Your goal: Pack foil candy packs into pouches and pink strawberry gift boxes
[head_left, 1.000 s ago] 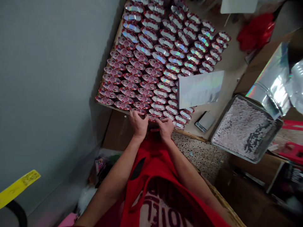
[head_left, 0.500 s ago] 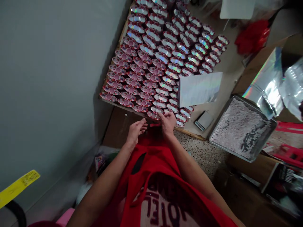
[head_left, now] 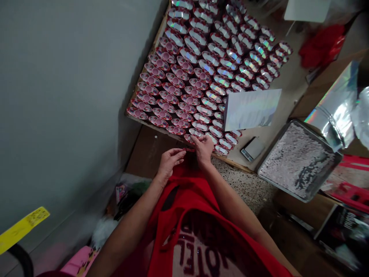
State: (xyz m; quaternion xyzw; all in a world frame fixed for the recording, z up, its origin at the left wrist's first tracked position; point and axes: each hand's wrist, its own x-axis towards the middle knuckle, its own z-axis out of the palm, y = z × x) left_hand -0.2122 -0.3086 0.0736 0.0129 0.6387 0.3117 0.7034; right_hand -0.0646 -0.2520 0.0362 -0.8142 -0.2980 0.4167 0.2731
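Rows of open stand-up pouches [head_left: 201,73], red-rimmed with shiny holographic or pink insides, cover a board [head_left: 150,124] on the floor in front of me. My left hand [head_left: 169,161] hovers at the near edge with its fingers curled together, beside a small red pouch edge. My right hand [head_left: 203,148] rests on the nearest row, fingers closed on the rim of a pouch there. A flat holographic bag [head_left: 251,109] lies on the pouches at the right.
A metal tray [head_left: 300,161] of silvery flakes sits at the right, with a small scale [head_left: 252,148] beside it. Large foil bags [head_left: 337,107] stand behind the tray. A grey wall [head_left: 63,96] runs along the left. Red fabric [head_left: 319,48] lies far right.
My left hand has pulled back off the nearest row towards my lap and curled. My right hand has shifted slightly forward onto the row's edge.
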